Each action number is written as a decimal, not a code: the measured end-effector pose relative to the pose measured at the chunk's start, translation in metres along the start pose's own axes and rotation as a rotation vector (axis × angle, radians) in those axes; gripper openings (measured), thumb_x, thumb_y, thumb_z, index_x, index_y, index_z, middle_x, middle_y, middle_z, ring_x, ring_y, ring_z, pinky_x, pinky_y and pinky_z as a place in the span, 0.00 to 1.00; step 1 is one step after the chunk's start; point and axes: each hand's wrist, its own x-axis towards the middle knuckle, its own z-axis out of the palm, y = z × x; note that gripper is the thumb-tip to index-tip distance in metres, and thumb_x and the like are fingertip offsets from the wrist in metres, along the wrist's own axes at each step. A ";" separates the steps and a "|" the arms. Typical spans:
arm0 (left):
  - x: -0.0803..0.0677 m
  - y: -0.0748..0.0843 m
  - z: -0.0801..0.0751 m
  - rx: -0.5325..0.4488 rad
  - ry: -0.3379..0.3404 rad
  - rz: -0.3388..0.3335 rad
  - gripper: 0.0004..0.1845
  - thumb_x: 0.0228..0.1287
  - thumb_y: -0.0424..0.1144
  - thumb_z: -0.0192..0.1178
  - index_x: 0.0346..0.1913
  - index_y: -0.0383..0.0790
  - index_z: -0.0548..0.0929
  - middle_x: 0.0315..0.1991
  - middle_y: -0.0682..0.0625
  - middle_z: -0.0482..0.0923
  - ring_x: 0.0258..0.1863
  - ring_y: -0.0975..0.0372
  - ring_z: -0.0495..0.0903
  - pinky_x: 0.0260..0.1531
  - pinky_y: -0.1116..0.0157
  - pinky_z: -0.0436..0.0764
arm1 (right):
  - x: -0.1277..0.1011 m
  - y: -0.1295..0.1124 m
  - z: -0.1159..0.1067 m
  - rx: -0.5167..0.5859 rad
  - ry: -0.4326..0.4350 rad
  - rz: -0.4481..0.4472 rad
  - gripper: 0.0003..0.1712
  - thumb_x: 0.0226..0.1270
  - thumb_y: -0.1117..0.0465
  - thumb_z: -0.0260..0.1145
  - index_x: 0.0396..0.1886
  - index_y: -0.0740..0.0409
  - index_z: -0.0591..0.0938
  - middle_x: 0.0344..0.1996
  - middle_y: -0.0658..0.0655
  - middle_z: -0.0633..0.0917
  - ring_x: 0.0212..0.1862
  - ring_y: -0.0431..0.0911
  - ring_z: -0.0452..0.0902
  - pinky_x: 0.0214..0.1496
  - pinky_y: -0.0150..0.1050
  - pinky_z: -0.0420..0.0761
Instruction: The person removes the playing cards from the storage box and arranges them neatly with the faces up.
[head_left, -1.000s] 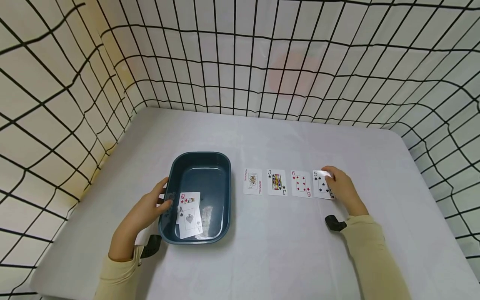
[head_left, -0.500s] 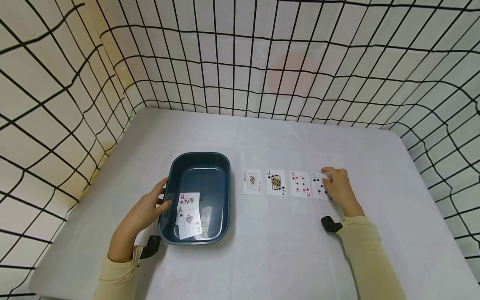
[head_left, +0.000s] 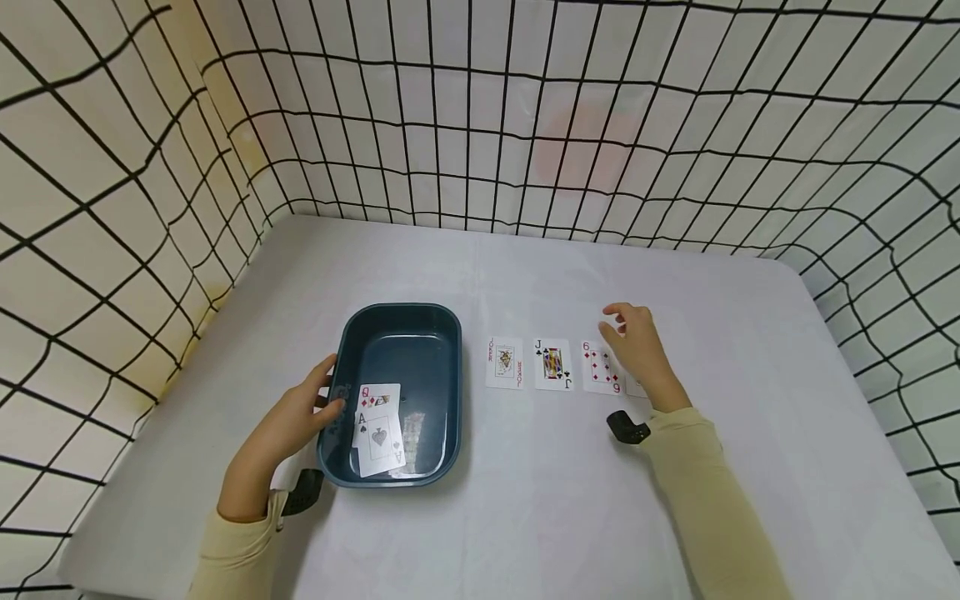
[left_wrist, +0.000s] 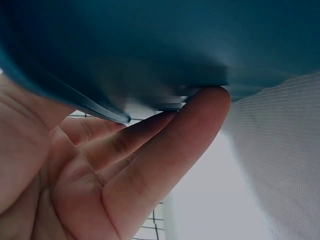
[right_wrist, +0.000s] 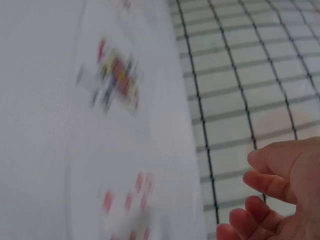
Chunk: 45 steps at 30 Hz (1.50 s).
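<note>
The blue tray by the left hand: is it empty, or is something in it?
Not empty. The blue tray holds two face-up cards, a queen of diamonds and an ace of spades.

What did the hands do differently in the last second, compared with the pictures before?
The right hand left the five of spades, rose and moved left; it now hangs over the six of diamonds, fingers loose, holding nothing. The five stays on the table, mostly hidden behind that hand. The left hand keeps touching the blue tray; the other cards lie unmoved.

My left hand point(head_left: 288, 425) rests against the dark teal tray's point(head_left: 442, 333) left rim; my right hand point(head_left: 637, 350) hovers over the six of diamonds point(head_left: 597, 367).
</note>
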 end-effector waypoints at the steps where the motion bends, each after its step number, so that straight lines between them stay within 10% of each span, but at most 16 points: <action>1: 0.000 0.000 0.000 0.001 0.000 0.002 0.36 0.62 0.35 0.53 0.68 0.33 0.46 0.58 0.27 0.60 0.47 0.39 0.72 0.37 0.50 0.77 | 0.003 -0.009 0.005 0.016 -0.004 -0.028 0.17 0.65 0.65 0.55 0.50 0.70 0.71 0.39 0.68 0.68 0.41 0.57 0.65 0.43 0.48 0.67; 21: -0.001 -0.001 0.001 -0.002 -0.003 -0.013 0.36 0.63 0.36 0.53 0.68 0.34 0.46 0.58 0.27 0.60 0.47 0.40 0.72 0.37 0.50 0.77 | 0.022 -0.187 0.110 0.173 -0.266 -0.340 0.17 0.65 0.58 0.56 0.51 0.61 0.73 0.44 0.61 0.71 0.45 0.50 0.68 0.45 0.38 0.71; 33: -0.002 -0.001 -0.002 -0.016 -0.011 0.026 0.36 0.63 0.34 0.52 0.68 0.32 0.46 0.57 0.26 0.61 0.45 0.40 0.73 0.38 0.50 0.77 | -0.004 -0.222 0.176 -0.294 -0.729 -0.391 0.44 0.47 0.42 0.69 0.64 0.49 0.65 0.58 0.55 0.67 0.55 0.46 0.65 0.53 0.40 0.70; 45: -0.002 -0.001 -0.002 -0.024 -0.010 0.011 0.36 0.63 0.35 0.53 0.68 0.33 0.46 0.57 0.26 0.61 0.46 0.40 0.72 0.39 0.50 0.76 | -0.023 -0.229 0.190 -0.671 -0.722 -0.470 0.56 0.33 0.36 0.73 0.63 0.56 0.65 0.52 0.54 0.68 0.50 0.45 0.62 0.53 0.39 0.67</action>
